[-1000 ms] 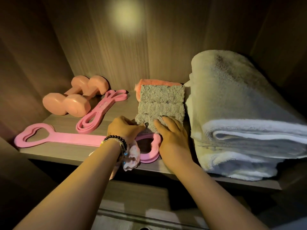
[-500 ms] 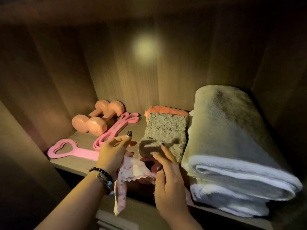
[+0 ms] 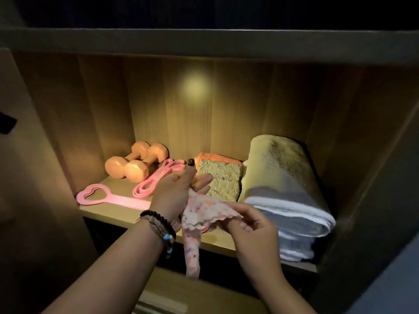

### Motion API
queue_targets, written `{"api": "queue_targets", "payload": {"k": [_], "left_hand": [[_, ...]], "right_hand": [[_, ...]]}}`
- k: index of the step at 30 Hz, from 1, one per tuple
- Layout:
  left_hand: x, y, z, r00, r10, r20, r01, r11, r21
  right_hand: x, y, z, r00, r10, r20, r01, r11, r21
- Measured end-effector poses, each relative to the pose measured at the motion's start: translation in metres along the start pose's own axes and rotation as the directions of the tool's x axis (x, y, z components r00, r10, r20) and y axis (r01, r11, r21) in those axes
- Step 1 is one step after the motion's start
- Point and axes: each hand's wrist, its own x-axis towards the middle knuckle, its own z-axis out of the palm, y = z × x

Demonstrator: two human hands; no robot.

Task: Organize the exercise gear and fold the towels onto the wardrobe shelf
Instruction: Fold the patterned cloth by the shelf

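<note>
Wardrobe shelf is showing lit in the middle of the frame, dark surround. Both hands are working in front of the shelf's front edge, lower centre. Left hand is holding one end of a small floral cloth, fingers curled about it, index finger pointing up toward the shelf back; a tail of the cloth is hanging down below the shelf edge. Beaded bracelets are sitting on the left wrist. Right hand is pinching the cloth's scalloped edge between thumb and fingertips, so the cloth is stretching between the two hands, off the shelf. On the shelf, left to right across the frame: a pink strap with a heart-shaped handle is lying along the front edge at left; a pair of peach dumbbells is lying side by side toward the back left, touching; a coiled pink resistance band is lying just right of the dumbbells. At centre, a folded grey towel is resting on a folded orange towel, of which only the back edge is showing. At right, a large folded towel stack is sitting just beside the grey one; whether they are touching I cannot tell.
</note>
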Motion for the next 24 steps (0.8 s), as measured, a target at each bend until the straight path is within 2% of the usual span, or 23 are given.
{"api": "queue_targets", "payload": {"k": [2,4,6,8,10,13,16,20,24], "left_hand": [[-0.016,0.004,-0.013,0.999,-0.034,0.043,0.023,0.972,0.234],[-0.032,0.007,-0.029,0.999,-0.02,0.04,0.0,0.896,0.444],[-0.048,0.011,-0.044,0.998,-0.034,0.06,-0.002,0.857,0.516],[-0.065,0.016,-0.054,0.988,-0.097,0.124,0.02,0.856,0.516],[-0.076,0.02,-0.06,0.967,-0.117,0.225,-0.02,0.851,0.525],[-0.089,0.023,-0.063,0.925,-0.083,0.371,-0.124,0.857,0.501],[-0.102,0.022,-0.06,0.886,-0.033,0.462,-0.229,0.836,0.498],[-0.122,0.016,-0.053,0.84,0.028,0.542,-0.312,0.841,0.441],[-0.141,0.006,-0.045,0.834,0.077,0.547,-0.33,0.864,0.381]], "right_hand": [[-0.001,-0.011,0.002,0.996,-0.06,-0.068,0.058,0.998,-0.027],[-0.001,-0.021,0.002,0.988,-0.131,-0.083,0.118,0.983,-0.137],[-0.003,-0.035,0.004,0.978,-0.204,-0.046,0.19,0.959,-0.213],[-0.008,-0.049,0.007,0.965,-0.26,0.019,0.254,0.921,-0.295],[-0.013,-0.062,0.011,0.952,-0.293,0.086,0.304,0.881,-0.363],[-0.019,-0.079,0.013,0.943,-0.315,0.105,0.33,0.858,-0.392],[-0.026,-0.093,0.011,0.933,-0.349,0.085,0.351,0.832,-0.43],[-0.035,-0.107,0.001,0.942,-0.317,0.112,0.333,0.829,-0.449],[-0.045,-0.112,-0.014,0.955,-0.274,0.117,0.296,0.832,-0.469]]}}
